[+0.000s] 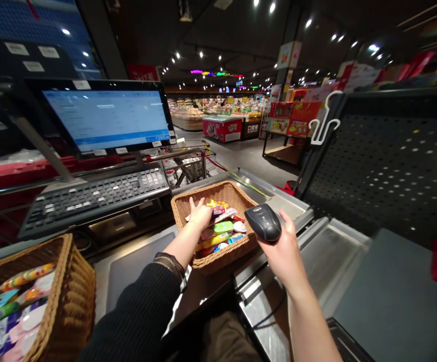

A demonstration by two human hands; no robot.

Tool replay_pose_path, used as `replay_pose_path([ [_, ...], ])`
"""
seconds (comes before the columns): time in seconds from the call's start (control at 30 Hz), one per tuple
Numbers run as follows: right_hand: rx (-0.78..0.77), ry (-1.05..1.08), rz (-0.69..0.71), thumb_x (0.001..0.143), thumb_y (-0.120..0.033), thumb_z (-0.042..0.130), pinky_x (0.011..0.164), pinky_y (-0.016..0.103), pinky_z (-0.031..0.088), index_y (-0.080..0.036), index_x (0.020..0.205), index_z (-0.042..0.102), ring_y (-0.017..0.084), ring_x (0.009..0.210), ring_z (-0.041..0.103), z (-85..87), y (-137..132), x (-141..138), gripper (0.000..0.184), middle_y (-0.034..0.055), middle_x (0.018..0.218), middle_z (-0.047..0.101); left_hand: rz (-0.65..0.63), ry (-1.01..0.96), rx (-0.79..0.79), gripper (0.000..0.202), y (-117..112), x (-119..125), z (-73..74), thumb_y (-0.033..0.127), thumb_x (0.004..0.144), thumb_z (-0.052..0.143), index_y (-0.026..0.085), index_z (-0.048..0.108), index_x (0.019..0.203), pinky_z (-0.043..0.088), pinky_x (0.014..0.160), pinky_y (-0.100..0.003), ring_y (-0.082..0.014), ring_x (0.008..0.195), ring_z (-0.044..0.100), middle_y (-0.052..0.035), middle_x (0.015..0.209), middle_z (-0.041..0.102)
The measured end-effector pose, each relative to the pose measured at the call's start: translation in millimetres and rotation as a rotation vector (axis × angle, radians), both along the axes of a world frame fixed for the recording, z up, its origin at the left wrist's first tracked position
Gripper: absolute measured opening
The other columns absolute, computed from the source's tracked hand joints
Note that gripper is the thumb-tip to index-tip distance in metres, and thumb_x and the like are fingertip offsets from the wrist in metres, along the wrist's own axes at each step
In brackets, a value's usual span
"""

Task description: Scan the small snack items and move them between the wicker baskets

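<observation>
My right hand (283, 251) is wrapped around a black handheld barcode scanner (264, 222), held just over the right rim of a wicker basket (208, 261). Inside that basket lie small colourful packaged goods, among them a green packet (223, 228) and a long yellow packet (214, 241). My left hand (200, 215) reaches over the basket's left side, down at the goods. Its visible fingers are spread apart. The fingertips towards the goods are partly hidden, and I see nothing plainly held in them.
A second wicker basket (76, 291) with more packaged goods stands at the lower left. Behind it are a keyboard (101, 198) and a lit monitor (109, 120). To the right rise a perforated black panel (388, 166) and a white hanger (323, 123). A shopping cart (192, 166) stands beyond the counter.
</observation>
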State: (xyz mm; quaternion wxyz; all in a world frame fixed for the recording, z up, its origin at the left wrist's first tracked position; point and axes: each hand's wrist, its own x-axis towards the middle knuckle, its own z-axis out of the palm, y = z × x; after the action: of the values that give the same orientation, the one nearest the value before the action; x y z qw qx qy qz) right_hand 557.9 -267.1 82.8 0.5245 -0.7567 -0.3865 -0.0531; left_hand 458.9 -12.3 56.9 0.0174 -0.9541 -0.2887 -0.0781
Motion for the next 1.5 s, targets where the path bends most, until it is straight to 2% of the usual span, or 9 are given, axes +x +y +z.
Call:
replay_pose_path([
  [0.3,-0.049,-0.009,0.007,0.079,-0.032,0.065,0.119,0.060,0.028,-0.014,0.110,0.069,0.040,0.144,0.038,6.1,1.9,-5.8,0.037,0.0231,0.152,0.036,-0.001,0.025,-0.016,0.021,-6.5,1.3,6.0,0.014,0.087,0.055,0.020,0.074,0.094,0.008,0.110,-0.082,-0.0408,0.144,0.037,-0.0131,0.111,0.075],
  [0.43,-0.017,-0.033,0.027,0.078,-0.033,0.067,0.120,0.058,0.029,-0.016,0.108,0.069,0.037,0.146,0.035,14.9,0.4,-8.0,0.035,0.0200,0.150,0.040,-0.017,-0.126,0.042,0.021,-19.0,-7.5,17.5,0.021,0.090,0.059,0.023,0.074,0.105,0.009,0.109,-0.083,-0.0416,0.147,0.031,-0.0140,0.136,0.063],
  [0.53,0.027,-0.069,0.044,0.077,-0.029,0.067,0.119,0.057,0.031,-0.017,0.106,0.068,0.035,0.146,0.035,21.7,2.6,-14.7,0.032,0.0188,0.148,0.042,-0.019,-0.221,0.077,0.024,-32.4,-29.2,30.3,0.026,0.086,0.069,0.024,0.074,0.109,0.011,0.110,-0.082,-0.0439,0.148,0.027,-0.0159,0.147,0.053],
  [0.63,0.037,-0.115,0.108,0.077,-0.029,0.065,0.119,0.058,0.031,-0.015,0.111,0.066,0.037,0.145,0.036,29.4,11.0,-31.4,0.037,0.0216,0.150,0.039,-0.020,-0.285,0.121,0.031,-47.7,-68.5,44.7,0.031,0.085,0.073,0.024,0.073,0.115,0.013,0.110,-0.082,-0.0452,0.149,0.025,-0.0167,0.150,0.050],
  [0.77,0.048,-0.165,0.277,0.078,-0.030,0.063,0.120,0.058,0.029,-0.015,0.111,0.064,0.037,0.144,0.037,39.2,30.0,-66.1,0.036,0.0212,0.153,0.035,0.050,-0.298,0.197,0.033,-68.9,-141.2,58.9,0.034,0.086,0.073,0.026,0.071,0.118,0.014,0.110,-0.082,-0.0440,0.149,0.023,-0.0156,0.152,0.048],
  [1.0,0.113,-0.267,0.519,0.077,-0.033,0.064,0.118,0.060,0.030,-0.016,0.100,0.066,0.040,0.146,0.033,43.4,63.6,-121.4,0.029,0.0195,0.149,0.041,0.390,-0.277,0.191,0.034,-94.5,-289.7,63.0,0.035,0.084,0.076,0.029,0.072,0.117,0.019,0.112,-0.078,-0.0406,0.149,0.024,-0.0121,0.149,0.050],
  [1.23,0.146,-0.415,0.719,0.080,-0.033,0.063,0.119,0.061,0.028,-0.016,0.094,0.067,0.041,0.145,0.034,37.1,92.7,-163.8,0.022,0.0226,0.139,0.049,0.749,-0.156,0.084,0.037,-98.0,-426.1,59.5,0.031,0.084,0.073,0.032,0.070,0.121,0.016,0.112,-0.077,-0.0415,0.149,0.024,-0.0087,0.147,0.054],
  [1.37,0.092,-0.368,0.766,0.079,-0.034,0.060,0.115,0.065,0.032,-0.015,0.099,0.064,0.043,0.143,0.037,38.9,95.5,-199.8,0.028,0.0248,0.149,0.039,0.875,-0.031,-0.076,0.037,-92.4,-476.0,51.8,0.034,0.083,0.072,0.035,0.070,0.120,0.014,0.112,-0.077,-0.0416,0.150,0.020,-0.0065,0.150,0.052],
  [1.5,0.040,-0.335,0.816,0.079,-0.034,0.058,0.113,0.067,0.033,-0.015,0.098,0.063,0.044,0.143,0.037,42.5,92.7,-226.6,0.028,0.0258,0.150,0.038,0.892,0.091,-0.233,0.033,-92.6,-498.1,43.9,0.037,0.076,0.078,0.031,0.073,0.108,0.013,0.111,-0.078,-0.0422,0.149,0.021,-0.0079,0.143,0.057],
])
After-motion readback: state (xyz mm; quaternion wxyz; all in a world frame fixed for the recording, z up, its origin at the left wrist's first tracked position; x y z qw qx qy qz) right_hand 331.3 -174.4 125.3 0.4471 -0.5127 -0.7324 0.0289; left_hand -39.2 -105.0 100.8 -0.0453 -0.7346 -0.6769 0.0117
